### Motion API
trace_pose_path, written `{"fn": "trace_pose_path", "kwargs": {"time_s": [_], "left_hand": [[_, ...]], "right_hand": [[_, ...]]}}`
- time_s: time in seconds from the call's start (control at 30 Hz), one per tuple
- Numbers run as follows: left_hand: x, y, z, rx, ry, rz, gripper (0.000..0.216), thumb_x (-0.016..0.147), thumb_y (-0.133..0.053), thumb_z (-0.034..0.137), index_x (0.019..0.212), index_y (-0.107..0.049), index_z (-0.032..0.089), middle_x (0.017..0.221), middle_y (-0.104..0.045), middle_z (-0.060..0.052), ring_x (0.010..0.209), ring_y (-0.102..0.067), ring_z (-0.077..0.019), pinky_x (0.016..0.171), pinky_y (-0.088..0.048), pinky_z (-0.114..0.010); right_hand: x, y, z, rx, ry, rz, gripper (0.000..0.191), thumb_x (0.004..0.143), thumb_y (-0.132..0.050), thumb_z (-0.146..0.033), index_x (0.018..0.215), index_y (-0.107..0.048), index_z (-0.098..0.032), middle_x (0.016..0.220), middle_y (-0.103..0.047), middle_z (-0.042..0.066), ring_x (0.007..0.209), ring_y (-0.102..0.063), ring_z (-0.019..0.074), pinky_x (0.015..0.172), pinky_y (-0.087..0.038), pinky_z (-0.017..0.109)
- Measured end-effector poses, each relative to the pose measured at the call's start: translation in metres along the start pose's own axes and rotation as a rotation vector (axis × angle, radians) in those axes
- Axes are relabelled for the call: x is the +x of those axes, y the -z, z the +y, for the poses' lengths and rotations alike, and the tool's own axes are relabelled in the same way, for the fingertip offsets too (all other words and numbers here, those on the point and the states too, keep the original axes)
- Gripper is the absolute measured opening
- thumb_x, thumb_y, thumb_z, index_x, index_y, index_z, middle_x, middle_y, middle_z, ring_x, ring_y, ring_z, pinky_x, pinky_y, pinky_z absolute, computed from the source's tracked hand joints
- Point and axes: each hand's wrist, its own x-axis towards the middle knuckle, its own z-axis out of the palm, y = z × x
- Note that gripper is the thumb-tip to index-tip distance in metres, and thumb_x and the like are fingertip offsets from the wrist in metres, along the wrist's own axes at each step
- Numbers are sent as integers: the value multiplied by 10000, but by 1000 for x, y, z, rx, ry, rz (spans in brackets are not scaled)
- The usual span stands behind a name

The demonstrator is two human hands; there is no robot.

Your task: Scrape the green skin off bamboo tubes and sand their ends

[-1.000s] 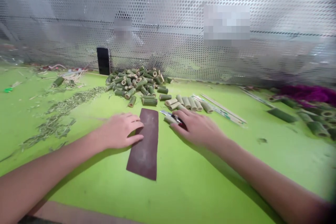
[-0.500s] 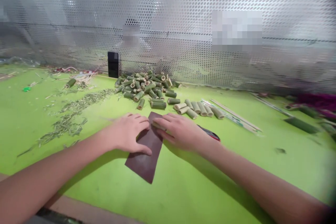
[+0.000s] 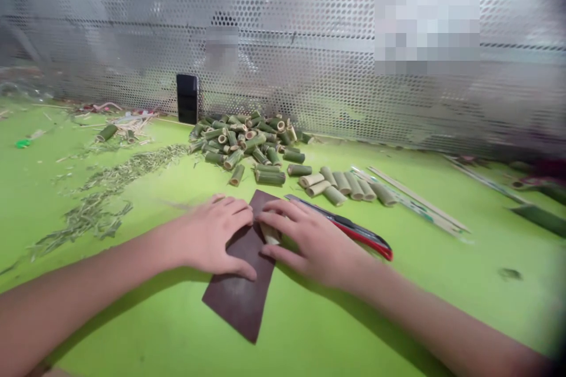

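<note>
A brown sheet of what looks like sandpaper lies flat on the green table. My left hand rests on its left side, thumb spread away from the fingers, pressing it down. On the sheet's right edge, my right hand grips a short pale bamboo piece against the surface. The fingers cover most of that piece. A utility knife with a red and black handle lies just beyond my right hand, partly behind it.
A heap of green bamboo pieces sits behind the sheet. Several paler pieces lie right of it, near thin sticks. Green shavings spread at left. A phone leans on the perforated metal panel.
My right hand with the bamboo piece has moved slightly toward me on the sheet, showing more of the piece and the knife. The camera view has shifted a little; my left hand stays on the sheet.
</note>
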Motion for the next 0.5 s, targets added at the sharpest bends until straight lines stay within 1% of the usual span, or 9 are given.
{"fn": "trace_pose_path", "kwargs": {"time_s": [0.07, 0.13, 0.2, 0.27, 0.33, 0.4, 0.47, 0.5], "left_hand": [[-2, 0, -2, 16, 4, -9, 853, 807, -621, 826, 1401, -575, 215, 1527, -530, -147, 1405, -462, -411, 1205, -311, -591], [-5, 1, -4, 24, 15, -39, 962, 771, -628, 857, 1495, -517, 233, 1615, -451, -135, 1481, -382, -420, 1250, -213, -613], [-6, 5, -5, 14, 26, -78, 1020, 732, -644, 878, 1528, -497, 255, 1664, -386, -115, 1524, -317, -425, 1265, -164, -629], [-7, 8, -4, -9, 48, -108, 1062, 701, -679, 872, 1547, -479, 260, 1675, -367, -109, 1531, -306, -428, 1265, -169, -639], [-6, 10, -3, -36, 79, -125, 1116, 688, -716, 848, 1588, -415, 261, 1686, -345, -107, 1536, -302, -421, 1265, -189, -639], [-6, 10, -2, -60, 104, -154, 1147, 693, -741, 819, 1625, -336, 287, 1710, -290, -89, 1556, -267, -410, 1264, -206, -630], [-6, 8, -2, -78, 117, -181, 1141, 711, -744, 802, 1642, -282, 331, 1730, -223, -66, 1575, -215, -411, 1258, -219, -636], [-6, 8, -2, -82, 118, -187, 1132, 715, -743, 801, 1642, -273, 352, 1734, -202, -59, 1578, -197, -417, 1253, -220, -647]], "right_hand": [[-3, 2, 3, 16, 48, -21, 491, 1010, -578, -482, 1399, -629, -186, 1366, -655, 165, 1242, -624, 342, 1075, -500, 581], [-5, 4, 6, 12, 84, -39, 493, 1034, -538, -455, 1441, -594, -182, 1383, -653, 162, 1267, -612, 334, 1109, -465, 585], [-7, 4, 6, 11, 63, -28, 472, 1041, -534, -420, 1440, -582, -172, 1371, -661, 161, 1257, -618, 324, 1096, -477, 569], [-8, 2, 2, 24, -11, 7, 447, 1020, -587, -415, 1384, -603, -156, 1301, -694, 158, 1195, -645, 316, 1050, -513, 548], [-9, 0, -5, 41, -57, 34, 433, 981, -660, -441, 1303, -636, -152, 1221, -725, 143, 1134, -665, 308, 1028, -527, 539], [-11, -1, -13, 73, -7, 19, 404, 966, -691, -450, 1256, -662, -171, 1220, -730, 119, 1138, -665, 291, 1047, -519, 519], [-12, 0, -17, 105, 55, -15, 372, 971, -693, -437, 1257, -675, -200, 1272, -717, 99, 1170, -654, 275, 1061, -512, 498], [-12, 0, -19, 103, 39, -11, 350, 974, -691, -420, 1254, -683, -210, 1277, -714, 95, 1170, -654, 275, 1053, -516, 498]]}}
